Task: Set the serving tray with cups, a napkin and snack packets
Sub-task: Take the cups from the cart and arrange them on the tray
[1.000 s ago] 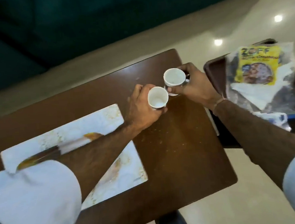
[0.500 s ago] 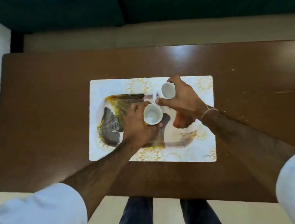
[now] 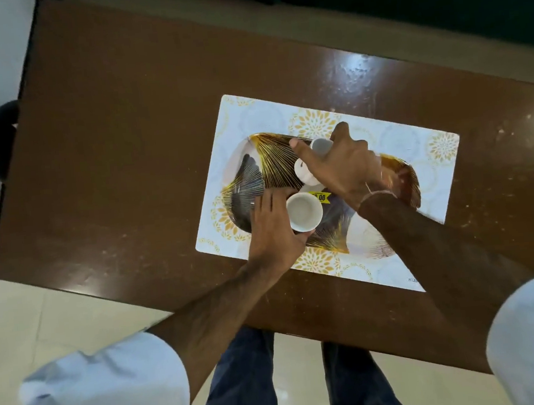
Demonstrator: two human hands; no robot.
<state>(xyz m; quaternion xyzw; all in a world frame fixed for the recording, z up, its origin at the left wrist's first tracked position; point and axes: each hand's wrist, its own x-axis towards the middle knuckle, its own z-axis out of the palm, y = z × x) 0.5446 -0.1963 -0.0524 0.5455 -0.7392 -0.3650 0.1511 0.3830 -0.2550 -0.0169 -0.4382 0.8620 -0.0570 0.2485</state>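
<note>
Both hands are now working over the oval serving tray (image 3: 255,161), which is sitting on a white-and-gold placemat (image 3: 430,168) on the brown counter (image 3: 124,134). A second ago the cups were being carried over bare counter beside the mat; half a second ago they were already above the tray; now they are sitting lower and apparently close to its surface.

The left hand (image 3: 271,231) is wrapping its grip around a white cup (image 3: 303,211), upright with its mouth open to the camera, at the near-middle of the tray. The right hand (image 3: 343,163) is clamping a second white cup (image 3: 322,145) at the far side, with another white piece (image 3: 305,170) just below its fingers; whether that is a third cup cannot be told. A yellow price sticker (image 3: 321,196) is showing on the tray between the hands.

Judgement: cup placement is under way, not finished, since neither hand is releasing. No napkin or snack packets are visible here, so those steps are probably still pending.
</note>
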